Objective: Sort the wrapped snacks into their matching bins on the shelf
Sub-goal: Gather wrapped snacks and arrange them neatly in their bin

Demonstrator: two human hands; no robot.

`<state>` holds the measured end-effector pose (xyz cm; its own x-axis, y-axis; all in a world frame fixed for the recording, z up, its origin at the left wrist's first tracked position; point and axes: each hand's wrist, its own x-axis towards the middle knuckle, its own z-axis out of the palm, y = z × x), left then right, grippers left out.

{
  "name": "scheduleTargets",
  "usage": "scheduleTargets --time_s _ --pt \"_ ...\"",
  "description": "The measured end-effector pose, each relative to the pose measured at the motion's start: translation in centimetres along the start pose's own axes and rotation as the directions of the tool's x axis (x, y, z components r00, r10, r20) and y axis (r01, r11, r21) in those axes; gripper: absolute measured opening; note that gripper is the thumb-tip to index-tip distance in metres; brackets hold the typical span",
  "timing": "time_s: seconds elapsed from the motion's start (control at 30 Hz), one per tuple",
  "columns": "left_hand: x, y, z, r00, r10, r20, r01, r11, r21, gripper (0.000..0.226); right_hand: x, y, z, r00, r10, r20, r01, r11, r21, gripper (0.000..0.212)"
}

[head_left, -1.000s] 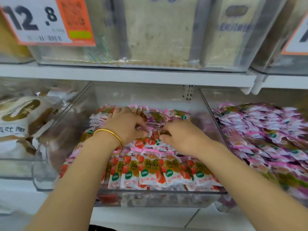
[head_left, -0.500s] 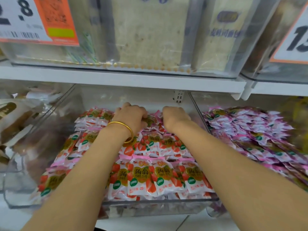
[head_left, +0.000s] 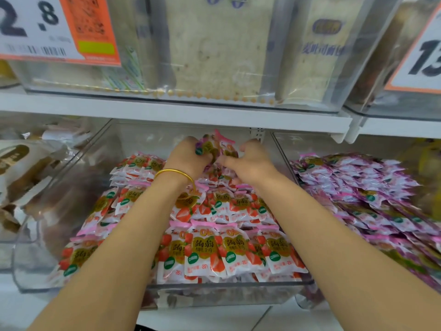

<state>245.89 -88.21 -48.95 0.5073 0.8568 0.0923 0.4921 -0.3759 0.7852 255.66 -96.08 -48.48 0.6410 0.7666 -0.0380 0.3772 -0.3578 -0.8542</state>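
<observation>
- Hands: two, left hand [head_left: 188,158] and right hand [head_left: 250,163], close together at 12 o'clock.
- Gold bangle [head_left: 174,174]: one (on the left wrist).
- Price tags: two, 10 o'clock tag [head_left: 43,29] and 2 o'clock tag [head_left: 420,56].
- Lower clear bins: three, left bin [head_left: 14,247], middle bin [head_left: 214,295], right bin [head_left: 284,149].
- Strawberry packets [head_left: 205,249]: dozens, beyond counting.
- Purple packets [head_left: 358,187]: an uncountable heap at 3 o'clock, plus a small bunch in the left hand's grip.

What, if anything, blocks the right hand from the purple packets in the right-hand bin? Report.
Probably nothing, so yes. The right hand hovers above the strawberry packets, beside the clear divider wall, and the purple packets lie heaped uncovered just beyond it.
</observation>
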Motion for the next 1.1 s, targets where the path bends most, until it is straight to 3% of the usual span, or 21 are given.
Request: scheduleTargets --time_s 0.07,0.1,0.2,0.33,0.47,0.57,0.77,0.87,0.97,1.1 --pt "-0.7 0.6 -0.2 0.983 -0.132 0.125 0.174 0.886 -0.43 0.027 -0.8 -0.2 0.5 1.0 -0.023 -0.01 0.024 0.992 0.124 0.043" --pt "-1.0 0.6 -0.1 0.975 -0.139 0.176 0.214 0.812 -0.544 0.027 -1.2 -0.3 0.7 0.999 -0.045 -0.005 0.045 0.987 0.153 0.032" --pt "-1.2 0.0 -0.1 0.988 -0.109 0.114 0.152 0.847 -0.51 0.013 -1.8 -0.4 0.5 0.996 -0.062 0.071 0.047 0.979 0.201 0.021" --pt "-0.6 -1.0 -0.7 0.975 -0.222 0.02 0.197 0.818 -0.541 0.022 -0.7 0.0 -2.3 0.99 -0.134 -0.037 0.127 0.979 -0.16 0.043" --pt "-0.8 -0.7 -0.9 0.965 -0.254 0.059 0.237 0.757 -0.609 0.017 -0.6 -0.2 -3.9 0.975 -0.135 0.179 0.212 0.813 -0.542 0.044" --pt "-0.7 -0.4 -0.8 0.964 -0.249 0.093 0.247 0.712 -0.657 0.013 -0.3 -0.2 -3.0 0.96 -0.088 0.268 0.253 0.684 -0.684 0.048" --pt "-0.4 -0.7 -1.0 0.959 -0.27 0.083 0.25 0.674 -0.695 0.009 1.5 1.4 -0.4 0.965 0.014 0.261 0.195 0.623 -0.757 0.047" --pt "-0.1 -1.2 -1.5 0.954 -0.296 0.043 0.24 0.671 -0.701 0.015 1.9 1.9 0.1 0.973 -0.034 0.23 0.209 0.561 -0.801 0.027" --pt "0.1 -1.6 -2.0 0.948 -0.318 0.011 0.227 0.649 -0.726 0.017 2.3 1.9 0.0 0.976 -0.088 0.202 0.214 0.59 -0.778 0.007" --pt "0.0 -1.9 -2.4 0.948 -0.318 0.014 0.224 0.636 -0.739 0.013 2.0 1.0 -1.1 0.984 -0.163 0.076 0.164 0.641 -0.75 0.03"
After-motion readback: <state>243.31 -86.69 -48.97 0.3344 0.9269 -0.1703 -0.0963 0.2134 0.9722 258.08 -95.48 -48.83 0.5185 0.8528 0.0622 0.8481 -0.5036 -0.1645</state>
